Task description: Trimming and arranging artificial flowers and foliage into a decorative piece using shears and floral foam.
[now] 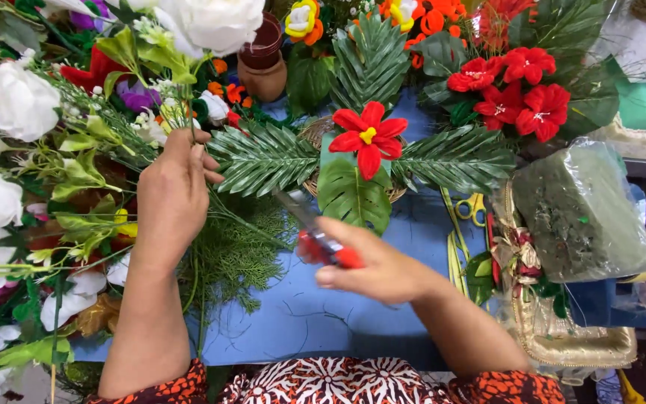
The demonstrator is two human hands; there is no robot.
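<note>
Left grip: left hand (172, 196) clenched round a thin green stem (189, 112), held upright among the white flowers (13, 101).
Right grip: right hand (383, 265) grasping red-handled cutters (321, 241), blurred, blade pointing up-left, over the blue table (315, 314).
Centre: red flower (368, 136) and palm leaves (263, 157) in a wicker basket (315, 131).
Packages: grey-green foam block in clear plastic wrap (581, 213), right side, above a gold tray (570, 340).
Back: brown clay pot (263, 71).
Beside block: yellow-handled scissors (472, 209).
</note>
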